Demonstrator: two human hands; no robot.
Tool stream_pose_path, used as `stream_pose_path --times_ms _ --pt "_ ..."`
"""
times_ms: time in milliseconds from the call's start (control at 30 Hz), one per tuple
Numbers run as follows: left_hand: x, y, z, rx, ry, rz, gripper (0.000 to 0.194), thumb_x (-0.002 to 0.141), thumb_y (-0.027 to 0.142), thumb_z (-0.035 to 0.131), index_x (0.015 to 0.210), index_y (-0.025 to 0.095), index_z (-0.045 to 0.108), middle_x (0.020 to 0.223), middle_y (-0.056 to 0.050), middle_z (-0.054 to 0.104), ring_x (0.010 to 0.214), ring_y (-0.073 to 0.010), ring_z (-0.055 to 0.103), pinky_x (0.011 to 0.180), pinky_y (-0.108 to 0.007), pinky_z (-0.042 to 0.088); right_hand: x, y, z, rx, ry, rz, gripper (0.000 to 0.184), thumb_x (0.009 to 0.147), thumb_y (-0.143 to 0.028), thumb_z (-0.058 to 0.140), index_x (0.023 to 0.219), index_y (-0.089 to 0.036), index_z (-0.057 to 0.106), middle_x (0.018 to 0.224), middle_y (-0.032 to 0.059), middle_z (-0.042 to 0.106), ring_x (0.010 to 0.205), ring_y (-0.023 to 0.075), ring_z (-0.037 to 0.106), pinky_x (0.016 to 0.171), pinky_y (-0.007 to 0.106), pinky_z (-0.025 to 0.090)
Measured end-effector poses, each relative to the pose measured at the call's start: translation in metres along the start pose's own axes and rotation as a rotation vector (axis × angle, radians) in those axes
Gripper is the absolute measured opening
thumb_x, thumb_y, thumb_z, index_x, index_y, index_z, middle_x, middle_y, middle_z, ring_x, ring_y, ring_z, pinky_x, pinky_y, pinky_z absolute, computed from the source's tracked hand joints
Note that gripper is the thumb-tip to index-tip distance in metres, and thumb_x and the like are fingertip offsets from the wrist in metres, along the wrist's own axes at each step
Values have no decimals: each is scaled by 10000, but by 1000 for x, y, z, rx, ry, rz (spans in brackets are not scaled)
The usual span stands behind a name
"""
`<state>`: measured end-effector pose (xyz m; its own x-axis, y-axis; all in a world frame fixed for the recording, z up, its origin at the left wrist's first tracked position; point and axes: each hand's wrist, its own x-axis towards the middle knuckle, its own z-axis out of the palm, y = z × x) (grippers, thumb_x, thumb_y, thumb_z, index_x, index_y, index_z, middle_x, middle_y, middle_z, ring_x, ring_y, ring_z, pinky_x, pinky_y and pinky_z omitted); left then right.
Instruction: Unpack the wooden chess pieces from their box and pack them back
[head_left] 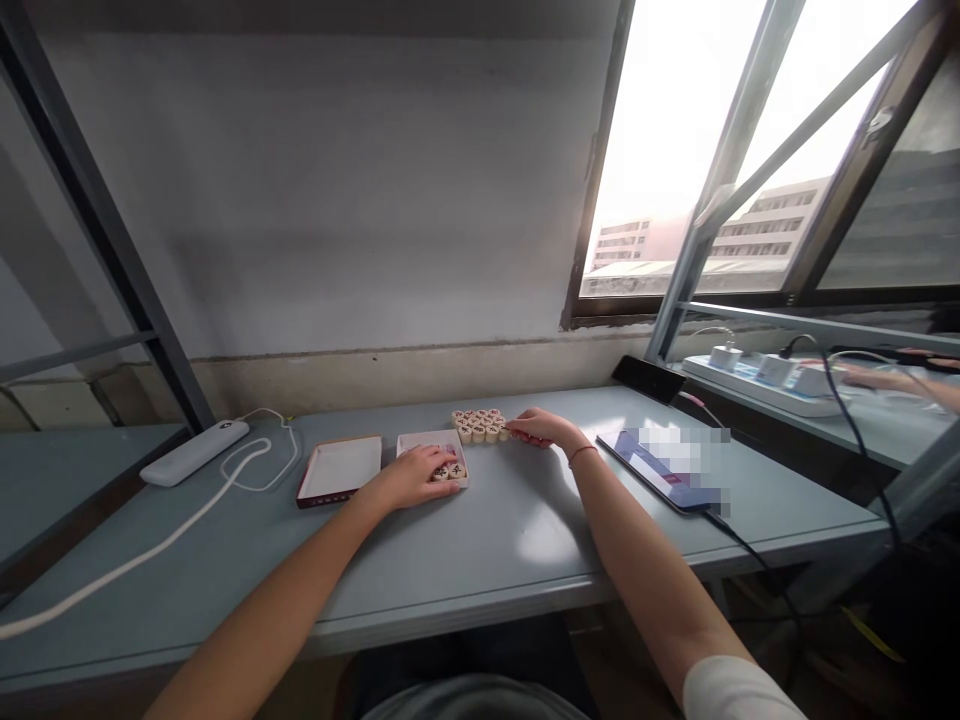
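Note:
My left hand (421,476) lies over a small white box (409,440), its thumb along the near edge and its fingers reaching inside. Two round Chinese chess pieces (448,472) with dark characters show between thumb and fingers. A compact block of several pale Chinese chess pieces (478,428), set in rows, stands on the desk behind the box. At the block's right end is my right hand (544,428), its fingers closed around the pieces at that edge. Something reddish shows under these fingers, partly hidden. The box's open lid (345,465), dark red outside, rests left of the box.
On the grey-blue desk (480,560), a white power bank-like block (195,452) and white cable lie left. To the right are a tablet (660,475) with a cable and a dark phone-like slab (649,380). Beyond the bed frame, another person's arm (900,382) reaches near a power strip (765,385).

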<state>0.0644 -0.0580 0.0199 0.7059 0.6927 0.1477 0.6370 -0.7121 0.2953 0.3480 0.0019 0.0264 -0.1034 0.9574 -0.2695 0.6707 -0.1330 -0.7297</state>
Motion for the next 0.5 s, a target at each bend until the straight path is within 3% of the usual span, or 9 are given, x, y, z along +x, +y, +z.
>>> stream_pose_path --times_ms 200,367,433,500 --pt "0 1 3 4 20 -7 484 827 551 463 1193 249 558 1164 -76 579 1053 -254 523 907 -352 395 -2 0 -3 -75 -2 1 346 698 -457 604 571 -162 474 513 -36 404 394 47 301 373 205 221" --pt "1 3 -1 42 18 -34 565 787 587 497 1236 244 520 1214 -87 559 1094 -263 506 942 -371 365 -3 -8 -4 54 210 -206 303 735 -402 543 577 -172 423 517 -53 326 428 49 264 378 197 197" --pt "-1 3 -9 66 13 -66 631 741 625 525 1239 236 517 1231 -90 549 1124 -281 482 955 -384 346 -7 -19 2 100 170 -310 280 752 -404 519 614 -168 457 530 -51 337 443 51 277 385 190 213" --pt "-4 1 -18 95 -11 -113 646 708 653 533 1197 230 551 1217 -90 555 1121 -298 478 937 -388 350 -12 -31 14 73 32 -385 250 757 -402 516 683 -163 523 544 -45 383 456 55 317 393 182 241"
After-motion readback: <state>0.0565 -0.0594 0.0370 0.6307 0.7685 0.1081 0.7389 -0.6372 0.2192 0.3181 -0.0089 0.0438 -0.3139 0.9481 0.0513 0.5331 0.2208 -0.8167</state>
